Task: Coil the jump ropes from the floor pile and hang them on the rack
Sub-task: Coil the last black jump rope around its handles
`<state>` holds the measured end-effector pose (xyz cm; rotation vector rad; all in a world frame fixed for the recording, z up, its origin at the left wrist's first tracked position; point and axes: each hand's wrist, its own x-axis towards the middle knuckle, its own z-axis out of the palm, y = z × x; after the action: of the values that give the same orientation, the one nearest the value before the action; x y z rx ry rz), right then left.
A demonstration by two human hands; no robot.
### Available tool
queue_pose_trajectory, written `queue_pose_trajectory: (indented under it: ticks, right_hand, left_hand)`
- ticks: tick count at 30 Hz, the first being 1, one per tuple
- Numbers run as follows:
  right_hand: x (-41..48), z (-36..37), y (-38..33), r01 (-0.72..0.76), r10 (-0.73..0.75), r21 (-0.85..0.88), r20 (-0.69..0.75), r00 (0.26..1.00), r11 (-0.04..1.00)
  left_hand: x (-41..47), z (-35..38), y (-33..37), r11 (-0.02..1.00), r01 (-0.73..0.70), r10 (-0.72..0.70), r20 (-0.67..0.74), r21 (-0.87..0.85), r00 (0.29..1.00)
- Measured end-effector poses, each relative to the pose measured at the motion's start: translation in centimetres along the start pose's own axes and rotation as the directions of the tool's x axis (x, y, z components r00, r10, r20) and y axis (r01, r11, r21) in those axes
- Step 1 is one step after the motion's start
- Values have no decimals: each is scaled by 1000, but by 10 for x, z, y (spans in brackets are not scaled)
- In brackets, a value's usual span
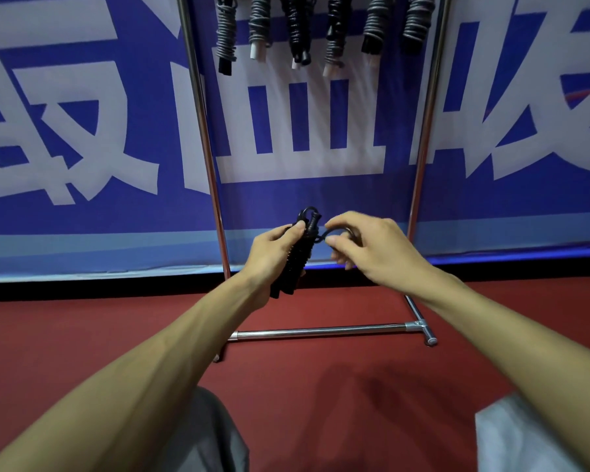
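Note:
A black jump rope, wound into a tight bundle round its handles, is upright in my left hand, which grips it with the thumb near its top. My right hand pinches a loop of the rope's black cord just right of the bundle's top. Both hands are held out in front of the chrome rack. Several coiled ropes, grey and black, hang from the rack's top along the upper edge of the view.
The rack's base bar and right foot lie on the red floor. Behind it stands a blue banner with large white characters. My grey trouser knees show at the bottom.

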<state>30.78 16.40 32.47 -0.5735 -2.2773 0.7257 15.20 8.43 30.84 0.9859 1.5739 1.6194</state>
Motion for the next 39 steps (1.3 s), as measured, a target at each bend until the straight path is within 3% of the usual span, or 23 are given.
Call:
queue_pose_trajectory:
  ticks: [5, 10, 15, 22, 28, 32, 36, 39]
  right_hand:
    - [5, -1, -6, -66, 100, 252, -126, 987, 965]
    - [10, 1, -6, -17, 56, 223, -171, 984, 975]
    - [10, 3, -8, 30, 20, 292, -168, 986, 956]
    - [12, 12, -10, -76, 223, 483, -255, 941, 872]
    - [12, 17, -12, -269, 313, 192, -261, 913, 944]
    - [12, 15, -12, -344, 348, 64, -260, 901, 937]
    - [14, 14, -11, -309, 274, -72, -303, 913, 948]
    - [14, 19, -13, -259, 199, -235, -251, 947, 937]
  left_hand:
    - [-2, -2, 9, 994, 97, -91, 96, -59, 991]
    - [0, -6, 5, 989, 136, -122, 193, -58, 973]
    - [1, -7, 9, 986, 149, -135, 164, -73, 977]
    - [0, -8, 6, 997, 66, -60, 113, -49, 992]
    - [1, 0, 0, 999, -37, 39, 57, -32, 998]
    - [3, 5, -6, 998, -69, 69, 22, 13, 997]
    - [2, 12, -7, 997, -73, 73, -2, 39, 997]
    - [3, 14, -6, 998, -62, 62, 17, -9, 998]
